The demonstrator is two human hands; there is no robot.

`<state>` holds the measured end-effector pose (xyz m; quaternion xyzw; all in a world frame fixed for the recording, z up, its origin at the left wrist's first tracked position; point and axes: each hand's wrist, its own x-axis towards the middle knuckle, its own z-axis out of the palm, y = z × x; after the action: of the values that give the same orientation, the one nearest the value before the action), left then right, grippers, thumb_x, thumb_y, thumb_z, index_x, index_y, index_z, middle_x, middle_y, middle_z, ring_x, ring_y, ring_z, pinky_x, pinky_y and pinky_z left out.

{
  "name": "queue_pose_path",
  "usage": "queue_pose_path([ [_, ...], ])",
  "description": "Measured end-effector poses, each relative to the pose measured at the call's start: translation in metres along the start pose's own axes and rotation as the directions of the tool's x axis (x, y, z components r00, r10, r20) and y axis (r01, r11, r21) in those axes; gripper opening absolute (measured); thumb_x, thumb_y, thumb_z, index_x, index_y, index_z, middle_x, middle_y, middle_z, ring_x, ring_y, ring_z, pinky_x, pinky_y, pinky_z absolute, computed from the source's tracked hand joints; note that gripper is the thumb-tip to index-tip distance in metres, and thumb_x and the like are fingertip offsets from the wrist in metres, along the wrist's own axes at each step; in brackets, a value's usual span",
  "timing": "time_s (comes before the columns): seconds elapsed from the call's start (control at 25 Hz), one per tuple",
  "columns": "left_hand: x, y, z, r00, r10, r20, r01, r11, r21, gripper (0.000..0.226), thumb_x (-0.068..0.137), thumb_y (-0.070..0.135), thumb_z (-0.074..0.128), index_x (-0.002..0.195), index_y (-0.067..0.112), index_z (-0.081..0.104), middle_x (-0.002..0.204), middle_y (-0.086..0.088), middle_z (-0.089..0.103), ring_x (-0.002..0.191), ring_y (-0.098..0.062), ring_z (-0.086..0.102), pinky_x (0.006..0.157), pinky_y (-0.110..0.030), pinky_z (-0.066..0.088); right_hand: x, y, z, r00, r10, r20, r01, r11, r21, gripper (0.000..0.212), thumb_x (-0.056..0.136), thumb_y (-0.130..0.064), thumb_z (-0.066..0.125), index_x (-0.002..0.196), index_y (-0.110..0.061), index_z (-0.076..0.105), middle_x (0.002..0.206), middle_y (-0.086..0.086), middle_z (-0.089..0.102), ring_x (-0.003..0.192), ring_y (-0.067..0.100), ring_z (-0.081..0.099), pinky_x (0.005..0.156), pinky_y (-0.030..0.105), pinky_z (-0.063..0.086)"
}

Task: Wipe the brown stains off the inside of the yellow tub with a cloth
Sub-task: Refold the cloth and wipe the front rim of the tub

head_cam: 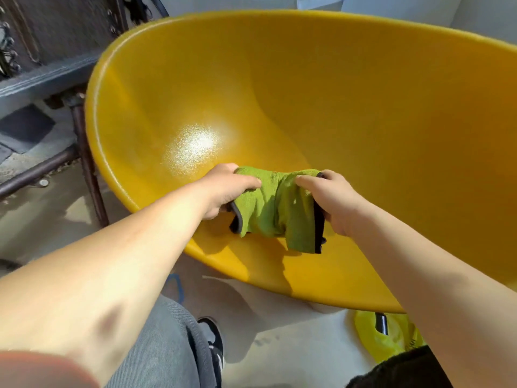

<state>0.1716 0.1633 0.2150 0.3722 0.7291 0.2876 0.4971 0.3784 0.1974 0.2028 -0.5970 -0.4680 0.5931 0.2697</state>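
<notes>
Two hands share one cloth. Head view: green microfibre cloth (275, 207), dark-edged, bunched and stretched between left hand (226, 189) and right hand (334, 201), long axis running left-right across the near rim of the yellow tub (145, 208). Both hands closed around the cloth ends, thumbs over the top; loose lower corners hang down just above the near inner wall, contact with the plastic unclear. Cloth lies directly between the fingers, neither hand nearer. Tub tilted, open toward the camera, bowl spreading away and to the right of the hands; bright glare patch on the inner wall just beyond the left hand. No clear brown stains visible from here. Likely step: regripping or folding the cloth before pressing it down onto the wall ahead.
</notes>
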Motion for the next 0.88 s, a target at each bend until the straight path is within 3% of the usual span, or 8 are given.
queue_pose_path([
  [0.12, -0.023, 0.008, -0.024, 0.997, 0.027, -0.078, -0.028, 1.0, -0.009, 0.043, 0.069, 0.025, 0.077, 0.11, 0.024, 0.065, 0.121, -0.014, 0.067, 0.109, -0.028, 0.065, 0.093, -0.042, 0.056, -0.017, -0.02, 0.03, 0.986, -0.002, 0.165, -0.025, 0.987, 0.162, 0.036, 0.081, -0.016, 0.073, 0.114, -0.006, 0.063, 0.11, 0.023, 0.072, 0.103, 0.04, 0.073, 0.094, 0.058, 0.059],
  [0.32, -0.051, -0.009, -0.065, 0.894, 0.09, -0.439, -0.001, 0.98, 0.2, 0.072, 0.075, 0.035, 0.078, 0.14, 0.021, 0.052, 0.137, -0.005, 0.051, 0.115, -0.028, 0.054, 0.093, -0.031, 0.047, -0.049, -0.064, 0.074, 0.907, -0.13, 0.401, -0.067, 0.895, 0.441, 0.031, 0.086, -0.008, 0.049, 0.112, -0.001, 0.063, 0.102, 0.021, 0.068, 0.091, 0.036, 0.068, 0.089, 0.05, 0.058],
  [0.44, -0.046, -0.013, -0.065, 0.856, 0.126, -0.502, -0.043, 0.984, 0.174, 0.038, 0.074, 0.054, 0.076, 0.085, 0.019, 0.066, 0.094, -0.008, 0.065, 0.088, -0.031, 0.061, 0.086, -0.034, 0.054, -0.052, -0.067, 0.081, 0.903, -0.188, 0.387, -0.011, 0.89, 0.456, 0.057, 0.079, -0.007, 0.052, 0.134, 0.005, 0.052, 0.108, 0.025, 0.065, 0.092, 0.04, 0.069, 0.084, 0.056, 0.06],
  [0.48, -0.045, -0.01, -0.06, 0.911, 0.044, -0.41, -0.049, 0.999, -0.001, 0.043, 0.084, 0.059, 0.069, 0.076, 0.016, 0.063, 0.082, -0.009, 0.065, 0.08, -0.031, 0.061, 0.084, -0.034, 0.055, -0.052, -0.064, 0.081, 0.905, -0.185, 0.382, -0.009, 0.891, 0.454, 0.058, 0.078, -0.007, 0.052, 0.135, 0.006, 0.05, 0.107, 0.024, 0.063, 0.091, 0.04, 0.069, 0.082, 0.055, 0.061],
  [0.56, -0.044, -0.006, -0.051, 0.99, -0.143, 0.012, 0.137, 0.92, -0.368, 0.067, 0.092, 0.073, 0.045, 0.096, 0.01, 0.065, 0.089, -0.014, 0.068, 0.082, -0.032, 0.067, 0.082, -0.04, 0.057, -0.049, -0.06, 0.076, 0.898, -0.167, 0.407, -0.05, 0.88, 0.473, 0.043, 0.081, -0.008, 0.049, 0.121, 0.005, 0.055, 0.103, 0.023, 0.061, 0.089, 0.04, 0.066, 0.087, 0.057, 0.06],
  [0.64, -0.037, -0.007, -0.046, 0.935, -0.121, 0.334, 0.269, 0.857, -0.441, 0.093, 0.082, 0.089, 0.033, 0.119, 0.01, 0.064, 0.112, -0.021, 0.071, 0.1, -0.036, 0.071, 0.086, -0.048, 0.057, -0.046, -0.056, 0.071, 0.883, -0.171, 0.437, -0.089, 0.853, 0.515, 0.03, 0.082, -0.01, 0.045, 0.108, 0.0, 0.058, 0.099, 0.022, 0.061, 0.096, 0.042, 0.064, 0.099, 0.059, 0.052],
  [0.76, -0.028, -0.01, -0.042, 0.882, -0.048, 0.468, 0.313, 0.804, -0.506, 0.103, 0.072, 0.096, 0.039, 0.125, 0.012, 0.065, 0.129, -0.02, 0.066, 0.111, -0.04, 0.066, 0.104, -0.054, 0.046, -0.04, -0.054, 0.072, 0.882, -0.156, 0.445, -0.097, 0.863, 0.495, 0.026, 0.088, -0.008, 0.039, 0.102, -0.001, 0.06, 0.09, 0.02, 0.071, 0.088, 0.039, 0.07, 0.089, 0.048, 0.057],
  [0.88, -0.028, -0.007, -0.037, 0.895, 0.045, 0.444, 0.259, 0.758, -0.598, 0.097, 0.072, 0.085, 0.059, 0.134, 0.01, 0.065, 0.131, -0.02, 0.067, 0.119, -0.039, 0.065, 0.108, -0.056, 0.044, -0.033, -0.056, 0.071, 0.907, -0.099, 0.408, -0.064, 0.928, 0.368, 0.033, 0.094, -0.002, 0.044, 0.121, 0.003, 0.061, 0.117, 0.025, 0.073, 0.105, 0.041, 0.073, 0.097, 0.053, 0.058],
])
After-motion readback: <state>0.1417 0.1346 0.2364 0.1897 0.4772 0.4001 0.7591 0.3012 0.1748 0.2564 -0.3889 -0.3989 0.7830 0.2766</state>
